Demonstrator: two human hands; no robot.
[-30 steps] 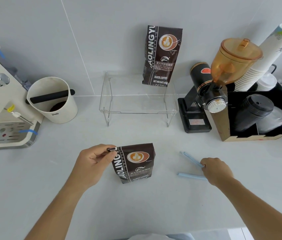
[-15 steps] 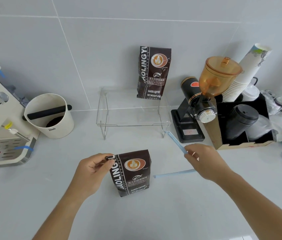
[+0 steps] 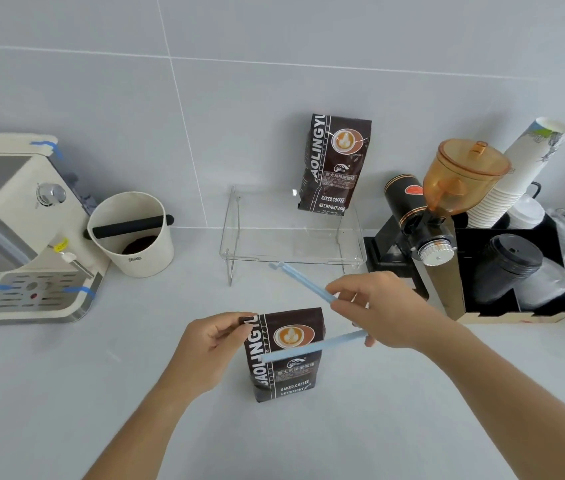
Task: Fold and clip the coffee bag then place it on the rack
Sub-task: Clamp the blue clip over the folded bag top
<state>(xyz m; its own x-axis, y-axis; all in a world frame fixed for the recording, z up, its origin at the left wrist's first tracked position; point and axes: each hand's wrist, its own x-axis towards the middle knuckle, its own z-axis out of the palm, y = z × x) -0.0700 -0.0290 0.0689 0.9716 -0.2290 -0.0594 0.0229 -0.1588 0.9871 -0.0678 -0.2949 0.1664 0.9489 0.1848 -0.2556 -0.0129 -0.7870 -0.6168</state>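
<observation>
On white counter (image 3: 66,393), dark folded coffee bag (image 3: 286,355) stands upright.

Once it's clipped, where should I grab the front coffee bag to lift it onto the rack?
Probably take the front coffee bag by its folded top edge, from above. It stands upright on the counter, the left hand already pinches that top corner, and the clear rack lies just behind.

Glossy dark foil-look coffee bag (image 3: 284,355); pale blue matt plastic clip (image 3: 312,348) (two thin bars). Clear glossy acrylic rack (image 3: 291,237). Smooth matt grey worktop (image 3: 66,393). Amber translucent plastic hopper (image 3: 464,178); stacked paper cups (image 3: 513,174).
</observation>
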